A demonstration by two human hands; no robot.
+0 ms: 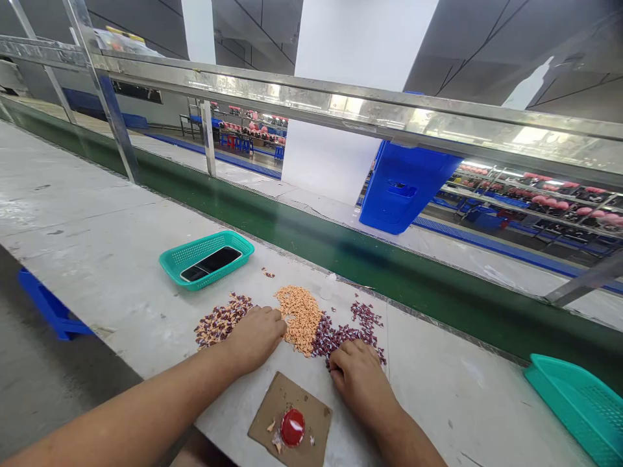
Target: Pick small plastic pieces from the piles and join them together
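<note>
My left hand (256, 338) lies palm down at the edge of a heap of small orange pieces (299, 319), its fingers touching that heap. Left of it is a mixed heap of small brown and purple pieces (222, 321). My right hand (357, 381) rests on a scatter of dark purple-red pieces (341, 337), fingertips among them. Neither hand shows anything held, though the fingertips are partly hidden. Between my hands, nearer me, lies a cardboard square (289, 418) carrying a round glossy red object (293, 427) and a few small scraps.
A teal plastic basket (206, 259) holding a phone (211, 263) stands on the white-grey workbench (111, 259). Another teal basket (577, 408) sits at the right edge. Beyond the bench run a green belt (389, 272), a metal rail (341, 104) and a blue crate (403, 188).
</note>
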